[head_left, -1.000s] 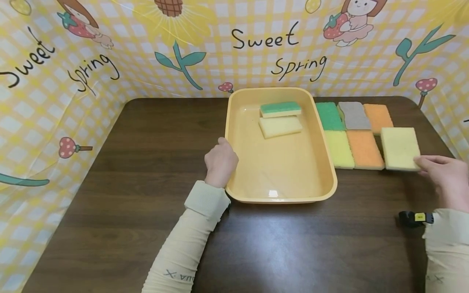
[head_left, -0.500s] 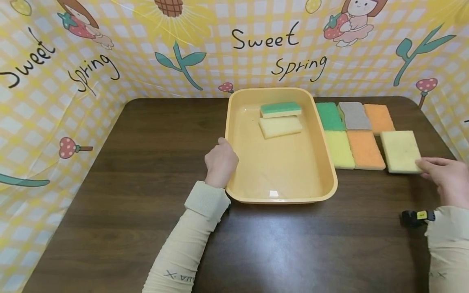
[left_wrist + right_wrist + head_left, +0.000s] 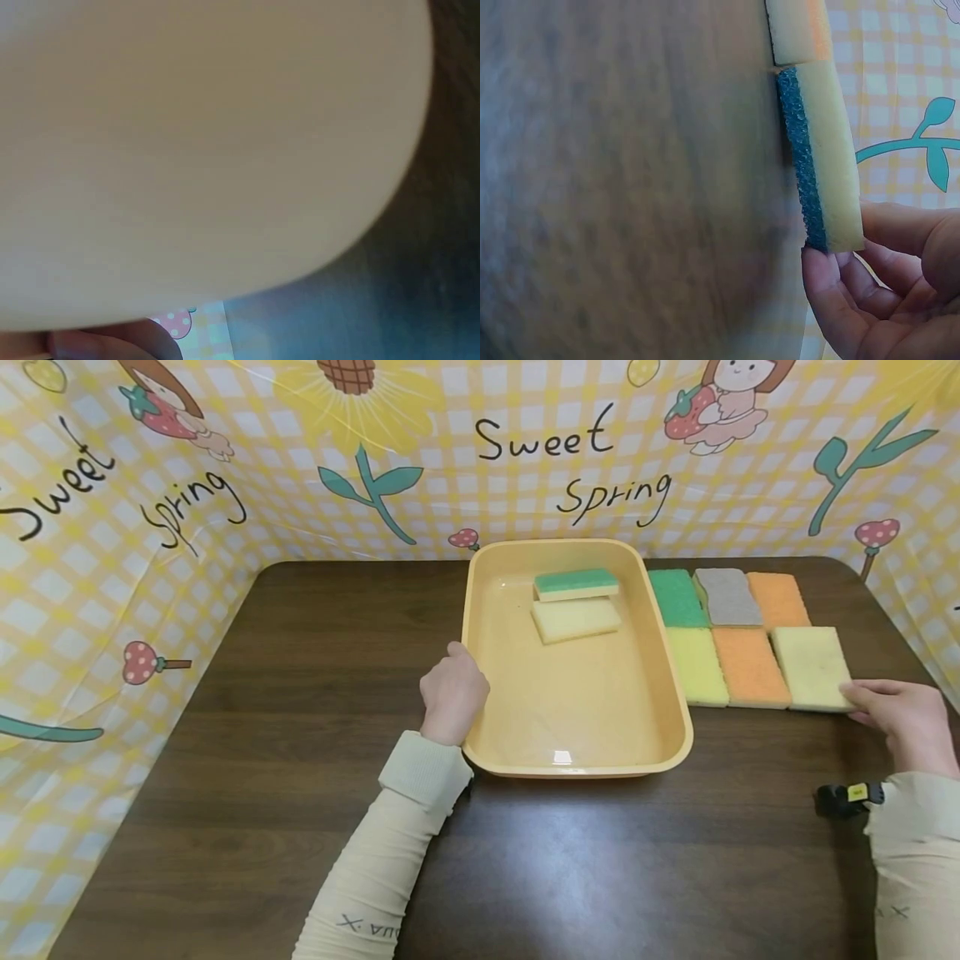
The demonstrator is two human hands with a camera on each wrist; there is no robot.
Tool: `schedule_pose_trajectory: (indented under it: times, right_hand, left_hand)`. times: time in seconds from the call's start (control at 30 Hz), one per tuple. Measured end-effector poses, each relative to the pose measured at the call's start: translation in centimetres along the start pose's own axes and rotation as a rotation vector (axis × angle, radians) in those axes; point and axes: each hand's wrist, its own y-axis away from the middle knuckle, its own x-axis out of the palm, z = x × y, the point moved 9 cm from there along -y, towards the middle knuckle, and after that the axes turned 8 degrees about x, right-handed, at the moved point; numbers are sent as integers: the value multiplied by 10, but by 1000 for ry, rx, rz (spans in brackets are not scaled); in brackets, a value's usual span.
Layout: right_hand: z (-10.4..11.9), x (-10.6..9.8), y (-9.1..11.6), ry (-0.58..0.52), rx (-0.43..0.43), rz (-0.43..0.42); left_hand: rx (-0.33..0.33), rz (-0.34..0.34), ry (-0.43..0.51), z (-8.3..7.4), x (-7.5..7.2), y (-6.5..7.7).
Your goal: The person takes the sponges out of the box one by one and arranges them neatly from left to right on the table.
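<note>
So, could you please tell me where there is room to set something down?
Bare table lies left of the tray and left hand, and in front, between the sleeves. The tray's near half is bare. Right of it is crowded with six sponges, one pinched by the right hand.

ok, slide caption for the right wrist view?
Right hand pinches a cream scouring sponge, blue abrasive layer facing the wood-grain tabletop, beside an orange-topped sponge.

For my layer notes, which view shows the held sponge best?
Right wrist: the sponge, pinched by the right hand, shows its blue layer and pale foam edge-on. The head view shows mainly its pale top; left wrist, none of it.
</note>
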Motion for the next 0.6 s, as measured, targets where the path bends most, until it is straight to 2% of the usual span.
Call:
schedule_pose_trajectory:
  times: [0.07,0.2,0.47,0.6]
  right_hand:
    - [-9,-3,-16,11,-12,-9]
    - [-17,-5,-29,33,6,-15]
    - [-15,-2,-26,52,57,-14]
    - [-8,0,-14,45,51,-2]
  left_hand:
    - [1,-2,-3,0,-1,0]
    - [1,3,-6,0,-1,0]
    - [6,-4,-6,-1,-2,0]
    - [8,-10,-2,-2,-3,0]
